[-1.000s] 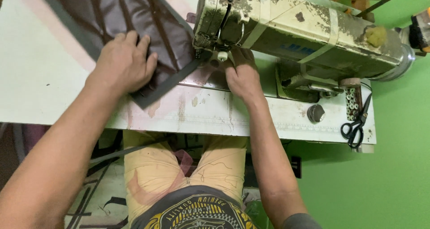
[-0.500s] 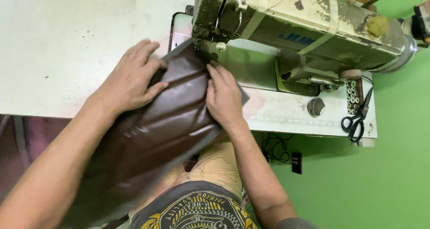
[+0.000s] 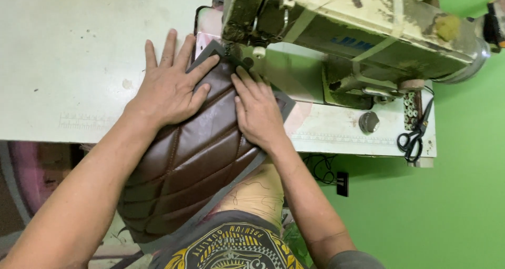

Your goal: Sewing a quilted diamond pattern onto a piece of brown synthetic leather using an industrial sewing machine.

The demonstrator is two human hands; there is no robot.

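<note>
Two bare hands press flat on a quilted brown leather panel (image 3: 184, 158). Its lower part hangs off the front edge of the bench (image 3: 79, 63) over the person's lap, and its upper corner lies on the bench top under the head of the sewing machine (image 3: 347, 32). The weight of the hanging part would likely drag the piece off the edge, so the palms seem placed to pin it down.

The left hand (image 3: 171, 87) lies spread, fingers wide, half on the panel's left side and half on the bare bench. It grips nothing and only bears down, probably to keep the left side flat and steady the angle. The right hand (image 3: 260, 116) lies with fingers straight and close together, palm on the panel's right side and fingertips pointing at the needle area. It too is open and closed around nothing, apparently steering the grey border strip (image 3: 210, 50) toward the presser foot, which I cannot see clearly under the machine head.

Farther along, near the bench's right edge, black scissors (image 3: 413, 137) lie beside a round knob (image 3: 369, 122), well apart from both hands.
</note>
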